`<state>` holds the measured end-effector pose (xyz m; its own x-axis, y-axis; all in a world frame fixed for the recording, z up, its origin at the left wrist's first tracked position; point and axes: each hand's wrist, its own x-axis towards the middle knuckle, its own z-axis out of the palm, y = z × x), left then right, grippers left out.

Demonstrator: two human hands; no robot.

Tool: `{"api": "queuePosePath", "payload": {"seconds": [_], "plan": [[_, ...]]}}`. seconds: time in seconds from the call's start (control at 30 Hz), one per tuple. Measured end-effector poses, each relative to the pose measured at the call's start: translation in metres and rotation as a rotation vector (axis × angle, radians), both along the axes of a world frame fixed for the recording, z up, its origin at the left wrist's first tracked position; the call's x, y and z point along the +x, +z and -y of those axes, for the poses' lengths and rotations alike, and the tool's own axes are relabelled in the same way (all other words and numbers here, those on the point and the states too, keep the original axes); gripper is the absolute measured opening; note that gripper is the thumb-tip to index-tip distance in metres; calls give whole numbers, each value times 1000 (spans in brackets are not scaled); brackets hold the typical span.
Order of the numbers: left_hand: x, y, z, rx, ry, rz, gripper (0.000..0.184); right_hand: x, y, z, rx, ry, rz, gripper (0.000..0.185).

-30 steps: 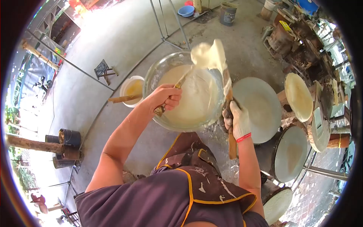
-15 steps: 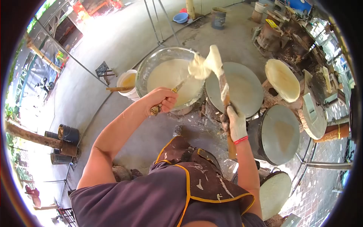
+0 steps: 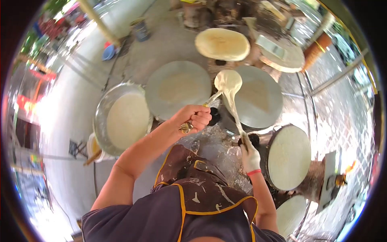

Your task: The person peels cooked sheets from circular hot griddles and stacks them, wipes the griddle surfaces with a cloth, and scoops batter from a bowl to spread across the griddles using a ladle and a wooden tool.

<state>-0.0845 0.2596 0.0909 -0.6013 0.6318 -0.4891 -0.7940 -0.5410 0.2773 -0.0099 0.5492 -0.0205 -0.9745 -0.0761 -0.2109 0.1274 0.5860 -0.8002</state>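
Note:
My left hand [image 3: 195, 117] is wrapped round the handle of a ladle [image 3: 213, 98], whose far end is covered in pale batter. My right hand [image 3: 250, 155], in a light glove with a red band at the wrist, grips a long batter-coated stick [image 3: 235, 115]. Pale batter [image 3: 228, 80] bulges where the two tools meet, above the gap between two round griddles, the left griddle [image 3: 177, 86] and the right griddle [image 3: 258, 97]. Left of my forearm stands a big clear bowl [image 3: 100, 117] of batter.
A pale oval slab [image 3: 222, 43] lies beyond the griddles. Another round griddle [image 3: 289, 157] stands right of my gloved hand. A white bucket [image 3: 92, 146] with a wooden handle is beside the bowl. A dark bucket [image 3: 140, 30] and blue basin [image 3: 108, 52] stand farther back.
The view has turned right, so the bowl now lies far to the left. Both hands have carried the ladle, stick and batter away from the bowl to the griddles, keeping their grips.

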Motion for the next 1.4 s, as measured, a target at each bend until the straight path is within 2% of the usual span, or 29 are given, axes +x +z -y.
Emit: {"api": "queuePosePath", "payload": {"seconds": [0.07, 0.1, 0.2, 0.23, 0.27, 0.33, 0.37, 0.43, 0.47, 0.5, 0.53, 0.6, 0.63, 0.7, 0.73, 0.77, 0.87, 0.93, 0.97, 1.0, 1.07, 1.1, 1.2, 1.23, 1.33, 1.4], "plan": [[-30, -9, -20, -23, -154, -156, 26, 9, -13, -31, -137, -130, -59, 44], [-45, -11, -35, -47, -186, -231, 26, 7, -4, -35, -137, -190, 41, 40], [-89, -31, -68, -161, -319, -405, 16, -9, -43, -48, -124, -311, 120, 43], [-102, -43, -85, -229, -346, -466, 14, -19, -56, -46, -142, -414, 66, 41], [-114, -59, -102, -296, -368, -526, 12, -32, -73, -47, -352, -602, 104, 42], [-138, -99, -135, -344, -418, -648, 12, -61, -63, -40, -683, -922, 113, 43], [-147, -116, -152, -378, -432, -681, 12, -73, -61, -37, -749, -1083, 94, 45], [-164, -152, -173, -489, -481, -746, 19, -89, -76, -31, -760, -1212, -31, 44], [-172, -175, -179, -620, -485, -885, 20, -97, -84, -28, -763, -1272, -93, 44], [-179, -200, -184, -752, -486, -1022, 22, -100, -89, -21, -655, -1284, -91, 44], [-186, -223, -187, -859, -438, -1184, 23, -92, -136, -28, -564, -1171, -146, 43], [-203, -264, -190, -1077, -266, -1509, 24, -86, -122, -18, 77, -1103, -110, 42], [-212, -273, -188, -1166, -137, -1679, 25, -91, -118, -15, 33, -1119, -84, 41], [-236, -251, -185, -1278, -433, -1585, 24, -101, -112, -12, -56, -1143, -33, 42], [-248, -236, -182, -1327, -584, -1531, 23, -117, -122, -13, -115, -1113, -129, 42], [-258, -225, -181, -1344, -609, -1546, 22, -136, -123, -16, -332, -1129, -77, 42], [-279, -212, -170, -1409, -642, -1602, 22, -166, -75, -17, -741, -1266, 67, 40], [-295, -222, -156, -1470, -617, -1669, 25, -151, -91, -12, -655, -1271, -162, 38], [-298, -214, -150, -1481, -633, -1662, 24, -140, -124, -10, -393, -1287, -158, 37], [-297, -200, -143, -1494, -653, -1655, 22, -144, -117, 6, -317, -1270, -47, 38], [-300, -195, -134, -1515, -648, -1674, 19, -171, -134, 6, -160, -1108, -147, 40], [-302, -201, -130, -1522, -620, -1700, 19, -187, -116, 3, -511, -1149, -10, 42], [-308, -208, -112, -1551, -564, -1720, 19, -187, -65, -7, -745, -1207, 150, 43], [-311, -208, -105, -1566, -544, -1714, 20, -176, -89, -10, -729, -1251, 42, 41], [-316, -201, -89, -1619, -620, -1631, 25, -182, -147, 6, -377, -1234, -80, 40], [-315, -199, -83, -1661, -640, -1632, 31, -207, -118, 3, -503, -1153, 98, 40]]}}
